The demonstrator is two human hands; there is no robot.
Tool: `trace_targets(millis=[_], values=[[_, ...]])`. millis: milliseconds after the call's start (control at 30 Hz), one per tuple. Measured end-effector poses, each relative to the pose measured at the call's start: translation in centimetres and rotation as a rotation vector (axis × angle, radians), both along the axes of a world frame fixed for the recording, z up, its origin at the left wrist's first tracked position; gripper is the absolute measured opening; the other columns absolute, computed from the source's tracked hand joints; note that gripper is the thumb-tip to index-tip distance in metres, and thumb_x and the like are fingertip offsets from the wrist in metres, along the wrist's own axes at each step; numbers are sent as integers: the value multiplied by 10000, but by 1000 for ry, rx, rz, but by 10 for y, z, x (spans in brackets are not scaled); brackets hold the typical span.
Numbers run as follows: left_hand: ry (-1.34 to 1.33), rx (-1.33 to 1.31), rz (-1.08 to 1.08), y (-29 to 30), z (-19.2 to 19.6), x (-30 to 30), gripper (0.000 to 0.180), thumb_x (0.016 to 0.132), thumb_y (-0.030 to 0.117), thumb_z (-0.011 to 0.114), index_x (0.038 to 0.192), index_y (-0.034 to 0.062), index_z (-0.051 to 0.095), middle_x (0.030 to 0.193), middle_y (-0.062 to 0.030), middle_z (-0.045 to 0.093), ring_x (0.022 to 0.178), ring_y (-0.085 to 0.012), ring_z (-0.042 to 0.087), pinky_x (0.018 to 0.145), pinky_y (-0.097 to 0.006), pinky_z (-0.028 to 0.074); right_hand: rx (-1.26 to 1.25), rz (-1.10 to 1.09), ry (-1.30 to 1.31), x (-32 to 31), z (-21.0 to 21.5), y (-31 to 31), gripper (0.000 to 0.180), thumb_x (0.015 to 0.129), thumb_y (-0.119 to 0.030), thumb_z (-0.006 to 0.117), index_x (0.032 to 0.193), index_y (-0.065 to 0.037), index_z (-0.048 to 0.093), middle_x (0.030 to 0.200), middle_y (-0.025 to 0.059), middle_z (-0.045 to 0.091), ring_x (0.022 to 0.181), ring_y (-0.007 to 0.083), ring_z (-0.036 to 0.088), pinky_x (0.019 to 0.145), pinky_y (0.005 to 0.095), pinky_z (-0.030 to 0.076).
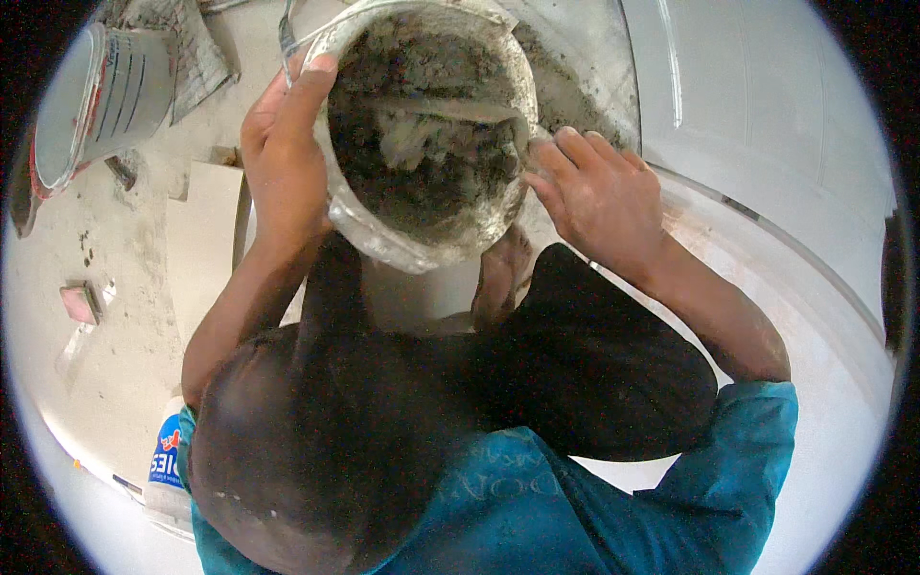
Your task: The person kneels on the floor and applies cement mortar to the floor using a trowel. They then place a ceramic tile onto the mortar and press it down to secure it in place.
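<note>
A round bucket [379, 240], its pale rim crusted with dried mix, stands in front of me between my legs. Grey, crumbly wet mortar [393, 201] fills its inside. My left hand [292, 153] is closed over the left rim, thumb on top. At the right rim, my right hand [604, 196] is curled into a fist, knuckles up. The smeared blade of what looks like a trowel [450, 110] lies across the mortar and runs toward that fist; its handle is hidden in the fingers. A thin wire bail [287, 34] rises beside the left thumb.
At the far left, a translucent bucket with a red edge [125, 91] lies tipped near a crumpled grey sack [196, 57]. Pale board [206, 225] and a small pink block [80, 303] are on the dusty floor. A white tub [171, 470] stands by my left elbow; white panelling [767, 115] bounds the right.
</note>
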State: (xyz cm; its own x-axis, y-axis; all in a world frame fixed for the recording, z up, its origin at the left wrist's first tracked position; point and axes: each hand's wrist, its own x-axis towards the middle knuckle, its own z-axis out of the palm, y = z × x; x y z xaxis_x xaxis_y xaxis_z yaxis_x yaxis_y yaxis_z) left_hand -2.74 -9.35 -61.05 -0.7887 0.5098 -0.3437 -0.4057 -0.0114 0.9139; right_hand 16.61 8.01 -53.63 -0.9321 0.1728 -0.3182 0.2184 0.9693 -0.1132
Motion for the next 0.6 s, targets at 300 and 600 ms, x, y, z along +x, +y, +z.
trace_targets(millis=[300, 600], values=[[42, -53, -8, -2, 1, -10, 352, 971, 251, 542, 1151, -35, 641, 1059, -36, 664, 970, -126, 581, 906, -260, 421, -306, -158, -405, -35, -6, 24, 395, 983, -412, 462, 1061, -61, 628, 842, 234, 648, 821, 424, 634, 757, 511, 496], [-40, 23, 24, 1, -1, 0, 428, 933, 368, 578, 1125, -9, 640, 1058, -83, 649, 956, -184, 585, 893, -317, 435, -301, -94, -327, -12, -33, 13, 335, 968, -366, 472, 1079, -94, 635, 871, 228, 664, 818, 439, 641, 708, 539, 516]])
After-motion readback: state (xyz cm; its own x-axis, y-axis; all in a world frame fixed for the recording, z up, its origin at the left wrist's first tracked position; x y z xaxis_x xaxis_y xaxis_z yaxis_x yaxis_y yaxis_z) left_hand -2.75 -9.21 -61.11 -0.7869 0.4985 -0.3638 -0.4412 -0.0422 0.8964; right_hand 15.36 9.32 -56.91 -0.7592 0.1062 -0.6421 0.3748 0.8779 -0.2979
